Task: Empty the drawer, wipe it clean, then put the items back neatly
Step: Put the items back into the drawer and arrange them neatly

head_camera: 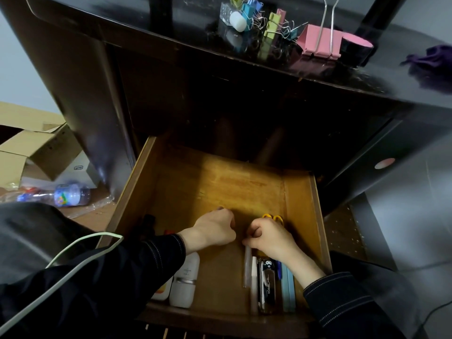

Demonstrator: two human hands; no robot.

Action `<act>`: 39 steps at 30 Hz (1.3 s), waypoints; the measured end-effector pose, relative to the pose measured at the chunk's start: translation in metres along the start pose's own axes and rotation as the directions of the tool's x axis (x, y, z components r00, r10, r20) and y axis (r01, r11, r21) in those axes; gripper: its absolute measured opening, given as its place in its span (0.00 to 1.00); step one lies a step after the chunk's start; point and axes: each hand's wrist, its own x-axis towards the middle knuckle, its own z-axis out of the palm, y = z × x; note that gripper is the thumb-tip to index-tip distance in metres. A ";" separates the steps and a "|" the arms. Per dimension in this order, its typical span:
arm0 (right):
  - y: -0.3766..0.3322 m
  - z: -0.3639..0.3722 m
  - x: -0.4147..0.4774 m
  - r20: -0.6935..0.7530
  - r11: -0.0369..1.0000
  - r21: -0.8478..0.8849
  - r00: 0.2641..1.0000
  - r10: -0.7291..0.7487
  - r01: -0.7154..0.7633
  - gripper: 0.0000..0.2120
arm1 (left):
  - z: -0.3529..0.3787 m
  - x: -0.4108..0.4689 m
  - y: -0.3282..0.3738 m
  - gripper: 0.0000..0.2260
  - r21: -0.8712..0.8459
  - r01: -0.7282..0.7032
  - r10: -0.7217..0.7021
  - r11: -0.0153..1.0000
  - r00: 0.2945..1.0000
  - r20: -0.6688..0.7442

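Observation:
The wooden drawer [300, 206] is pulled open below the dark desk. My right hand [271, 238] pinches the top end of a translucent stick [247, 267], which lies in a row with a white pen [254, 285], a black pen case [267, 287] and light blue pens [288, 289] at the front right. Yellow scissor handles [272, 217] peek out behind this hand. My left hand [215, 231] is curled over the drawer floor at mid-drawer; whatever its fingers hold is hidden. A white bottle [186, 282] lies at the front left beside my left sleeve.
On the desk top stand coloured binder clips [274, 23], a big pink binder clip [318, 40], a black tape roll [357, 46] and a purple cloth [433, 62]. Cardboard boxes [36, 148] and a plastic bottle [68, 194] lie on the floor at left.

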 end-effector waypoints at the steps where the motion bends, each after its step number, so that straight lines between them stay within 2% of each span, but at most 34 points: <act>1: 0.000 0.000 0.000 0.009 1.000 -0.028 1.000 0.000 0.001 0.09 | 0.000 0.000 0.000 0.17 0.002 -0.002 0.002 1.000 1.000 -0.002; 7: -0.002 0.000 -0.002 0.146 0.987 -0.156 0.989 -0.019 0.042 0.14 | 0.002 0.002 -0.002 0.15 0.004 -0.020 0.020 1.000 1.000 -0.015; 13: -0.002 0.000 -0.005 0.265 0.979 -0.182 0.963 -0.039 0.090 0.14 | 0.002 0.004 -0.003 0.16 0.004 -0.026 0.026 1.000 1.000 -0.009; 22: -0.005 -0.002 -0.009 0.289 0.974 -0.195 0.956 -0.056 0.116 0.12 | 0.001 0.004 -0.002 0.15 -0.001 -0.038 0.038 0.999 0.999 -0.004; 25: -0.006 -0.005 -0.009 0.212 0.984 -0.145 0.975 -0.072 0.104 0.11 | -0.002 0.001 -0.001 0.12 -0.033 -0.030 0.029 0.999 0.999 -0.039; 28: -0.008 -0.011 -0.013 0.076 0.995 -0.064 0.995 -0.070 0.075 0.10 | -0.009 -0.007 0.001 0.08 -0.075 -0.034 0.025 0.997 0.994 -0.109; 31: -0.015 -0.026 -0.029 -0.079 0.996 0.043 0.994 -0.075 0.079 0.08 | -0.024 -0.020 0.006 0.06 -0.148 -0.103 0.070 0.984 0.974 -0.213; 33: -0.025 -0.042 -0.047 -0.173 0.989 0.058 0.977 -0.121 0.133 0.06 | -0.037 -0.033 0.011 0.06 -0.169 -0.173 0.116 0.970 0.946 -0.303; 36: -0.052 -0.082 -0.079 -0.331 0.965 0.027 0.913 -0.239 0.262 0.05 | -0.066 -0.058 0.025 0.05 -0.209 -0.314 0.197 0.926 0.875 -0.443; 39: -0.093 -0.138 -0.110 -0.526 0.904 -0.007 0.767 -0.367 0.428 0.04 | -0.109 -0.089 0.050 0.04 -0.224 -0.476 0.266 0.851 0.757 -0.597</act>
